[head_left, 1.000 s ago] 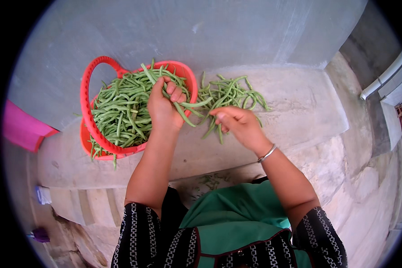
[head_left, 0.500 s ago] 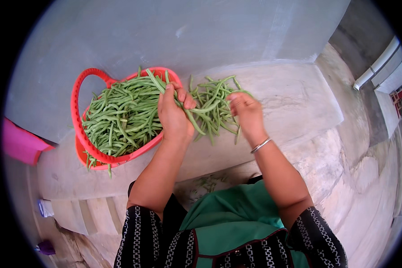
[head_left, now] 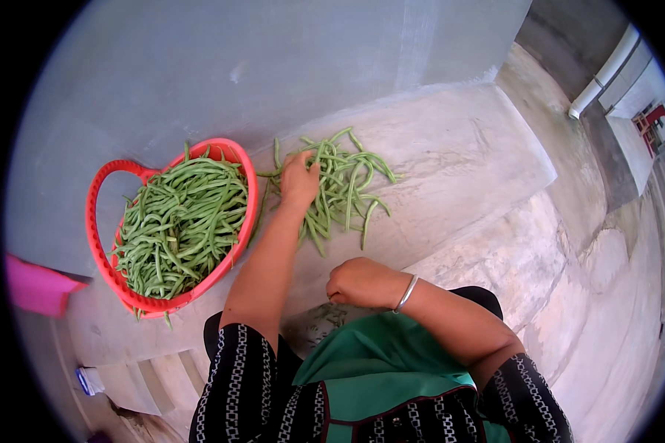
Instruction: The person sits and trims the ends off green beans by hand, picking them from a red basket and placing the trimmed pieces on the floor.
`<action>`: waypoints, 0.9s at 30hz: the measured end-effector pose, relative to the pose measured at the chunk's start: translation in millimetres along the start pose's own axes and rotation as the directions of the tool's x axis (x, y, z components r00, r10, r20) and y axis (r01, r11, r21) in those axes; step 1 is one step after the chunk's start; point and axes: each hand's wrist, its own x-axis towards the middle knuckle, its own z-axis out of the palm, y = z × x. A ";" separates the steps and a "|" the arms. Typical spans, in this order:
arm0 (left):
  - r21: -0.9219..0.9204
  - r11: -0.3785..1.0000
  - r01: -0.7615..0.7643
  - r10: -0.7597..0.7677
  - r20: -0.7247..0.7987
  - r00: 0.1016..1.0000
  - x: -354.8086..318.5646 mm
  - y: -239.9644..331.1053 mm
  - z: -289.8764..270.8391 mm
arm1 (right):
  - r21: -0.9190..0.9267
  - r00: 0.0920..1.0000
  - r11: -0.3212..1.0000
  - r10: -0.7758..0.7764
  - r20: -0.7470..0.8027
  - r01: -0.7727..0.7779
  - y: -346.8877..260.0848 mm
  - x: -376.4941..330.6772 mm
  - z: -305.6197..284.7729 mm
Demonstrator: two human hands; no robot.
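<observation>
Left hand (head_left: pixel 300 179) lying palm-down on loose beans (head_left: pixel 343 188) on surface (head_left: pixel 458 159), fingers curling onto pods; firm grasp not discernible. Right hand (head_left: pixel 360 283) hanging fisted at surface edge, contents hidden. Basket (head_left: pixel 171 225) sitting just left, full. Risk: pods nearing front edge, sliding off if swept.

Short black sleeves (head_left: pixel 236 369) with a white chain-link pattern end above the elbows; a green apron (head_left: pixel 380 369) covers the lap; a thin silver bangle (head_left: pixel 407 293) circles the right wrist.
</observation>
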 end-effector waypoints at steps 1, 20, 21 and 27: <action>0.143 0.987 -0.079 0.091 -0.077 0.993 1.2 -8.0 2.1 | -0.019 1.000 1.000 -0.003 0.005 0.003 -0.2 0.5 0.0; -0.275 0.947 -0.166 0.230 0.221 0.948 -76.8 66.0 -151.2 | 0.125 0.954 0.990 -0.029 -0.297 0.069 -34.6 -8.2 -68.7; -0.306 0.944 -0.124 0.202 0.241 0.949 -81.6 65.1 -159.3 | 0.110 0.976 0.984 -0.122 -0.178 0.143 -41.3 -6.3 -57.6; -0.306 0.939 -0.155 0.265 0.358 0.895 -109.6 51.0 -196.1 | -0.402 0.624 0.914 -0.287 -0.726 -0.048 -42.4 12.8 -83.6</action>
